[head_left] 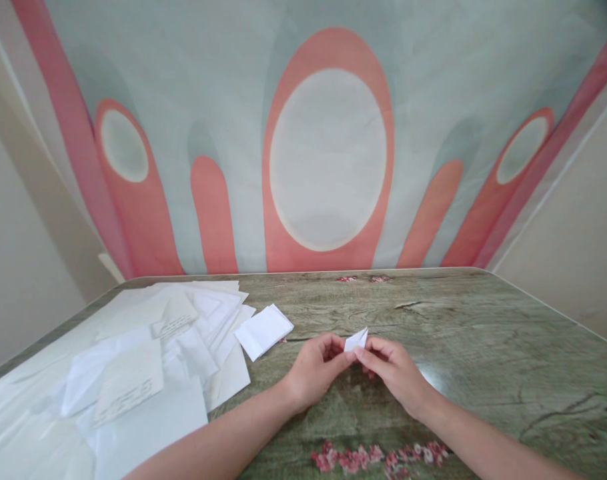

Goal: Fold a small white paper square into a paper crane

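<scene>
A small piece of folded white paper [355, 340] is pinched between both hands above the table, its pointed tip rising up and to the right. My left hand [319, 363] grips its left lower edge, thumb in front and fingers curled behind. From the other side, my right hand [391, 370] pinches the lower right of the same paper. The two thumbs nearly meet at its bottom. Left of my left hand, a stack of small white paper sheets [264, 331] lies flat on the table.
Loose white papers [148, 440], some with printed lines, are heaped across the table's left side. The wood-grain table [513, 360] has printed pink flowers [358, 459] near its front. Behind its far edge hangs a backdrop [243, 87] with coral and white shapes.
</scene>
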Demonstrator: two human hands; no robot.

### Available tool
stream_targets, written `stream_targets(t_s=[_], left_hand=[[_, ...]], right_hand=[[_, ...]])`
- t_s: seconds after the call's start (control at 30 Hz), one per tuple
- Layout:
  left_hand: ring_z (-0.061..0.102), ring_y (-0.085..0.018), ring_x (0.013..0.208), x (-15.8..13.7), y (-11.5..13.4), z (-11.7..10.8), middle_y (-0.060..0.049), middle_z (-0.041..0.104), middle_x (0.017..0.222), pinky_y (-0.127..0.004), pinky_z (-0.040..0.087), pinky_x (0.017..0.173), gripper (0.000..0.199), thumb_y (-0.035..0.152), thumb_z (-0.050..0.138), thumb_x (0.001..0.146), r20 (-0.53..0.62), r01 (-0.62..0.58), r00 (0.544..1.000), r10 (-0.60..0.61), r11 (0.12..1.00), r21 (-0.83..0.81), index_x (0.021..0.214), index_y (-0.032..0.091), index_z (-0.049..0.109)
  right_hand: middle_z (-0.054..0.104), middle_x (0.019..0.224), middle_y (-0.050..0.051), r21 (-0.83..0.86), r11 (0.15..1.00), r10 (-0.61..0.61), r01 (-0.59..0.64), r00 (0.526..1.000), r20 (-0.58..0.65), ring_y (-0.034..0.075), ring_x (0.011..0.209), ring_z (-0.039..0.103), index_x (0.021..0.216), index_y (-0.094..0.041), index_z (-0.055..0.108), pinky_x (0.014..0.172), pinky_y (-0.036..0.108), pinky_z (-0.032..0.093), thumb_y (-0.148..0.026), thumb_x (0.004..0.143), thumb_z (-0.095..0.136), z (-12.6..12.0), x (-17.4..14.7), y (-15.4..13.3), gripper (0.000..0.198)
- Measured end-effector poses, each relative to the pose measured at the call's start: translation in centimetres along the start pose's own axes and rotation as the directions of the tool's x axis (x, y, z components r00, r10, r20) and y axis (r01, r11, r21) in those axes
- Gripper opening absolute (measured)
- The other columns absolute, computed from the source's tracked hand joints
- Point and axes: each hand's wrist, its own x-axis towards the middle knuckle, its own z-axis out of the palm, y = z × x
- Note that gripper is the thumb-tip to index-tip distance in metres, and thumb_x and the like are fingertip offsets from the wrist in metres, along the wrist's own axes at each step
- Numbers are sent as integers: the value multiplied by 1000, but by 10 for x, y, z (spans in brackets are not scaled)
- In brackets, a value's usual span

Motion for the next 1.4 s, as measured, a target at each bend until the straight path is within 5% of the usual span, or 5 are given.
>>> stream_targets(t_s=[0.27,0.43,0.57,0.73,1.4], left_hand=[[46,-9,54,2,-8,-1,2,55,60,-20,34,53,32,43,65,70,-8,35,999,-34,996,88,71,13,56],[52,-13,62,-2,-7,0,1,57,67,-24,40,58,25,33,58,78,-61,-87,992,106,963,253,95,15,53],[48,-23,100,-13,3,3,-7,55,105,-38,37,87,38,22,69,67,-21,-337,887,462,676,655,101,19,53],[50,-23,95,-16,9,5,-6,58,100,-39,36,83,30,21,65,72,113,-375,864,491,476,796,101,22,56],[53,-19,92,-12,8,1,-3,61,92,-33,35,84,23,17,65,71,101,-414,852,514,544,730,93,20,58]], right_hand=[[47,56,-4,18,998,-59,61,994,-92,10,52,42,67,-16,55,50,23,35,-43,80,55,0,0,3,30],[46,55,-4,46,999,1,5,993,-114,11,51,41,65,-17,53,49,23,34,-45,79,56,0,1,3,31],[46,55,-4,52,999,23,-15,988,-152,11,52,42,62,-17,51,50,22,34,-47,77,57,4,0,1,34],[46,55,-3,33,999,-20,25,988,-152,12,52,41,61,-18,51,49,22,32,-48,78,55,11,-3,-6,35],[50,72,0,-93,984,-163,155,982,-95,15,69,49,72,-18,53,59,23,38,-34,87,46,13,-8,-11,23]])
